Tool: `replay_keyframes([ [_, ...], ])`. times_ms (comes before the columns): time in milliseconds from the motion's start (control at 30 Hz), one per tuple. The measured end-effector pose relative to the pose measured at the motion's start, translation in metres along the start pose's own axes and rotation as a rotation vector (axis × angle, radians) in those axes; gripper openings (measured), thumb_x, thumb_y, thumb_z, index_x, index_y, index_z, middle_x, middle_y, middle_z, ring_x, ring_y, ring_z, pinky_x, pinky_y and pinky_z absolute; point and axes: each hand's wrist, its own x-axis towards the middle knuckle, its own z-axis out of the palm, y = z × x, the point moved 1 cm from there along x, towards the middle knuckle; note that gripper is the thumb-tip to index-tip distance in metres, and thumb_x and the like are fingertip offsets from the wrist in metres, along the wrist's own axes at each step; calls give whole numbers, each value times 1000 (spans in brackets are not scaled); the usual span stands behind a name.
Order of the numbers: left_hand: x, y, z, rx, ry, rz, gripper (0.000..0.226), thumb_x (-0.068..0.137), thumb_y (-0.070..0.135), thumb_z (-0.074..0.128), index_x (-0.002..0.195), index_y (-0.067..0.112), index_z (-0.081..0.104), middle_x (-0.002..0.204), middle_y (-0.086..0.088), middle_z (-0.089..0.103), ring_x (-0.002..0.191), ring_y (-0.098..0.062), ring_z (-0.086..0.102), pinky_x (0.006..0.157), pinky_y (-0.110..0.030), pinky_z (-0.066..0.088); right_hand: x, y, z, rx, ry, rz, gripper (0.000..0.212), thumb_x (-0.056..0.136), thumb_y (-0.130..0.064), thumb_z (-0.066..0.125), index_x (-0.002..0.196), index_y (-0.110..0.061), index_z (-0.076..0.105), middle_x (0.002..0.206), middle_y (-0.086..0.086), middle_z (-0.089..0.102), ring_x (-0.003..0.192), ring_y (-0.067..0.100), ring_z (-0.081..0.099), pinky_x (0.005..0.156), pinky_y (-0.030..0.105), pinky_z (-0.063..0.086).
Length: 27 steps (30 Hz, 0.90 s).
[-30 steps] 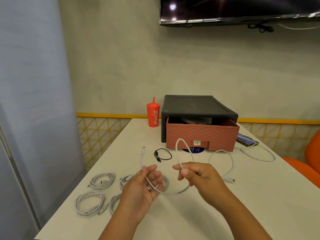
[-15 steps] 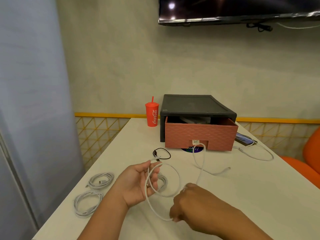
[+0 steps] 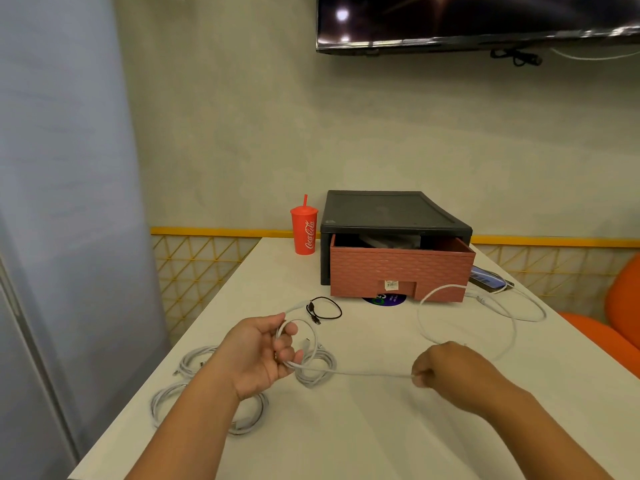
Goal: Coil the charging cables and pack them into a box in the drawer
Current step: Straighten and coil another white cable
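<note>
The white cable (image 3: 360,373) — light, limp, springy — hangs above the tabletop (image 3: 381,427), looped in the left hand (image 3: 258,355), right hand (image 3: 446,370) fingers pinching it taut — best gripped close beside the coil.

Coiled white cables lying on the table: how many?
3: one at the far left, one near the table's front edge under the left forearm, one beside the left hand. The arm may hide more.
</note>
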Motion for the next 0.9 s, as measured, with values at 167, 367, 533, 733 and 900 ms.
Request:
replay_keyframes([
  [167,-6,-4,7,66,-58,-29,38,83,29,48,50,14,41,42,1,28,35,-14,31,65,-32,41,11,4,-6,206,144,117,32,90,-39,56,67,-17,59,67,-2,57,64,15,52,56,25,35],
  [367,-11,-14,17,469,-77,-51,39,95,27,39,57,18,38,54,-2,59,41,-11,47,79,-35,36,21,-17,-29,758,418,165,34,85,-27,66,61,-10,49,59,1,47,53,13,41,53,25,32],
  [533,-12,-30,30,617,-81,-95,24,94,20,39,72,16,47,87,-11,74,52,-10,49,68,-27,36,24,-60,-53,885,558,10,26,85,-24,65,61,-15,57,64,-2,57,59,10,48,55,25,37],
  [733,-3,-36,33,339,-75,-115,29,99,28,34,92,17,59,73,2,72,61,-9,44,61,-27,30,4,-110,-45,804,482,-351,19,91,-21,56,79,-12,68,68,-7,60,66,10,56,66,33,48],
  [900,5,-24,18,-15,-76,-78,38,90,24,39,68,17,69,73,0,63,73,-14,50,76,-35,37,-1,-113,-17,660,326,-563,18,87,-21,54,88,-16,72,75,-14,61,73,5,57,70,29,48],
])
